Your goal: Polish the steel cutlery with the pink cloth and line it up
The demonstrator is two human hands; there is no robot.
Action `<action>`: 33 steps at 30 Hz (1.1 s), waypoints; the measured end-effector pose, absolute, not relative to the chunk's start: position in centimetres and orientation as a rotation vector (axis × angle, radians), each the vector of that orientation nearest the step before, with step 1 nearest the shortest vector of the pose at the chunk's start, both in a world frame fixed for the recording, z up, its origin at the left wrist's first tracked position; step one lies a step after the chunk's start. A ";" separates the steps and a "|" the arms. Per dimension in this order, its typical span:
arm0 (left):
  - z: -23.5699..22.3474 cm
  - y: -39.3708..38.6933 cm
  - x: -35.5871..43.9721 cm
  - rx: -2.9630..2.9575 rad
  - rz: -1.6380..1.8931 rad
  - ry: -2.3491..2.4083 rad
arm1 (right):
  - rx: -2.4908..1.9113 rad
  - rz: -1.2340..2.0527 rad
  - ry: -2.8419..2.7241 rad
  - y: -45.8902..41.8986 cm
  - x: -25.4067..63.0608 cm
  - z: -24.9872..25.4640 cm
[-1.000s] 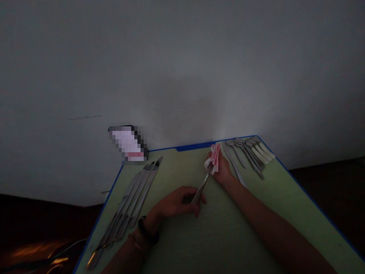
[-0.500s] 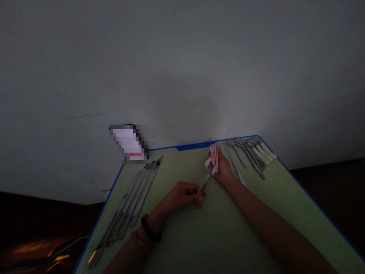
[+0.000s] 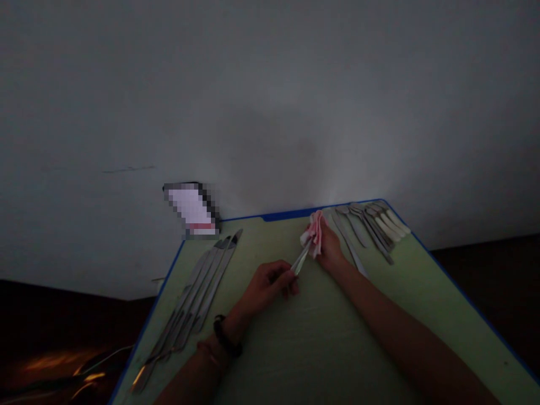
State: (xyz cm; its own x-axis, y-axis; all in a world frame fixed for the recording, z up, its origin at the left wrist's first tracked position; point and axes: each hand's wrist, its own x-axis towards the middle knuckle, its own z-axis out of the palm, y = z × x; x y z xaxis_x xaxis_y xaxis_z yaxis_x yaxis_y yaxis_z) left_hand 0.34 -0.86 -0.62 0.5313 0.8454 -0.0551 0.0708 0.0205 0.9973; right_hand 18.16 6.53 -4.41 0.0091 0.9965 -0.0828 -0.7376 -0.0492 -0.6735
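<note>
My left hand [image 3: 270,286] pinches the near end of a shiny metal piece of cutlery [image 3: 301,260] between thumb and fingers. The far end of that piece disappears into a folded pink and white cloth [image 3: 315,232], so I cannot tell what kind it is. My right hand [image 3: 331,244] is closed on the cloth, which wraps round the hidden end. Both hands are above the middle of a pale green table [image 3: 320,337].
Several table knives [image 3: 211,275] lie side by side on the left. Several spoons and other cutlery [image 3: 371,225] lie at the back right, beside my right forearm. At the back left corner a blurred-out phone-like screen [image 3: 192,208] leans towards the wall [image 3: 274,112].
My left hand has moved slightly up, and the cutlery has turned a little in its grip. The cloth has shifted and looks more spread in my right hand.
</note>
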 end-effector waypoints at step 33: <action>-1.0 -0.1 1.2 1.334 0.972 1.131 | -0.613 1.664 -0.525 5.8 17.7 -3.5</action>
